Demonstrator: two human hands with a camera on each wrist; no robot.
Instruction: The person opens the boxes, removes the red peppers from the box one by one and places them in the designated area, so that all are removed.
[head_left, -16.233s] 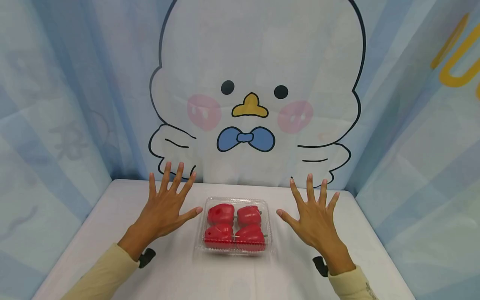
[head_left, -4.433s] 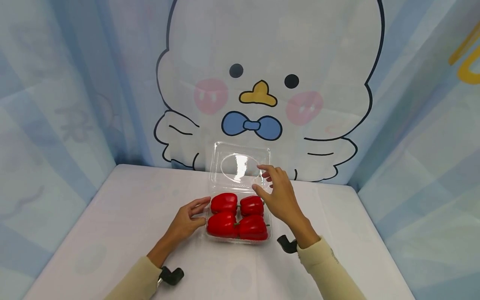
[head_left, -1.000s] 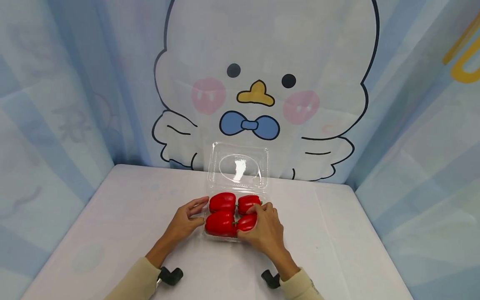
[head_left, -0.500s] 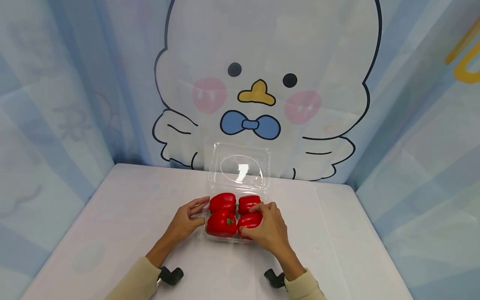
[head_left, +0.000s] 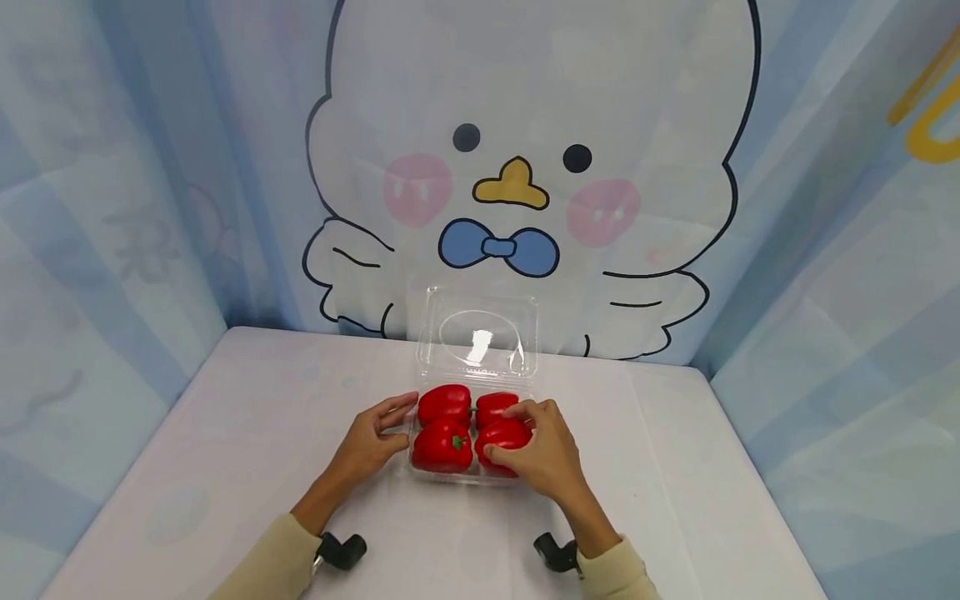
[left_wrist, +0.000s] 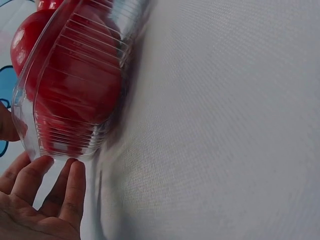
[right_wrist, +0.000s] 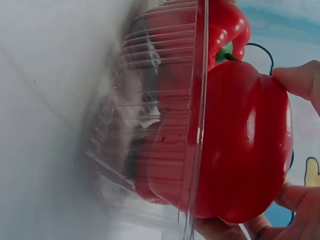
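In the head view, a clear plastic clamshell box (head_left: 465,478) holds several red bell peppers, its lid (head_left: 480,333) standing up at the back. My right hand (head_left: 553,454) grips the front-right bell pepper (head_left: 501,442) between thumb and fingers. The right wrist view shows that bell pepper (right_wrist: 245,145) rising above the box rim. Beside it, the front-left bell pepper (head_left: 438,448) has its green stem facing up. Two more peppers lie behind. My left hand (head_left: 367,446) touches the box's left side with fingers and thumb; its fingertips (left_wrist: 75,167) meet the ribbed wall.
A white cloth-covered table (head_left: 300,375) extends around the box. Behind it hangs a curtain (head_left: 495,100) with a cartoon bird, and pale blue curtains close both sides. Each wrist carries a black camera mount (head_left: 341,552).
Long before, the lid was shut and both hands were apart. Within the last second, the front-left pepper's stem turned upward, and my right hand shifted slightly right with its pepper, which has turned.
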